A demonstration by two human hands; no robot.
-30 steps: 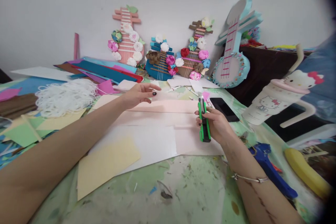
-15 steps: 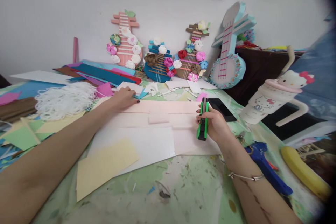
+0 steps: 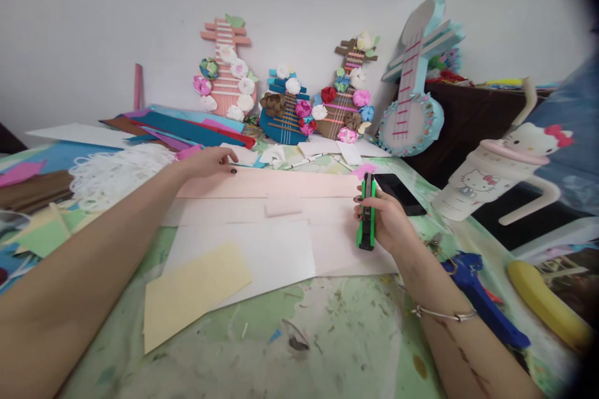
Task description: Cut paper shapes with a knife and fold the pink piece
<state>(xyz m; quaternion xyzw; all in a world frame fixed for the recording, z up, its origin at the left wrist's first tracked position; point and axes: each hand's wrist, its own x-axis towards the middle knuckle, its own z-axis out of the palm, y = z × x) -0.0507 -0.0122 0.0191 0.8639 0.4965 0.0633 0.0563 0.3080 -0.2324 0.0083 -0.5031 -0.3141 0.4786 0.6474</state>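
My right hand (image 3: 388, 218) is wrapped round a green and black stapler (image 3: 365, 224), held upright over the right part of the pale pink paper (image 3: 299, 184). My left hand (image 3: 206, 163) rests at that paper's far left end, thumb and fingers apart. A small folded pink piece (image 3: 284, 206) lies at the middle of the long pink strip. Below it are a white sheet (image 3: 262, 255) and pale yellow paper (image 3: 196, 293), partly overlapping. My left fingertips are partly hidden behind the hand.
White cord (image 3: 116, 177) and coloured paper (image 3: 187, 131) lie left. Decorated paper instruments (image 3: 281, 118) stand along the wall. On the right are a phone (image 3: 400, 193), a tumbler (image 3: 486, 181), a blue glue gun (image 3: 486, 299) and a yellow banana-shaped object (image 3: 547, 305).
My left hand has shifted left along the pink strip, and its thumb and index finger are further apart. My right hand still holds the stapler. The view has shifted slightly.
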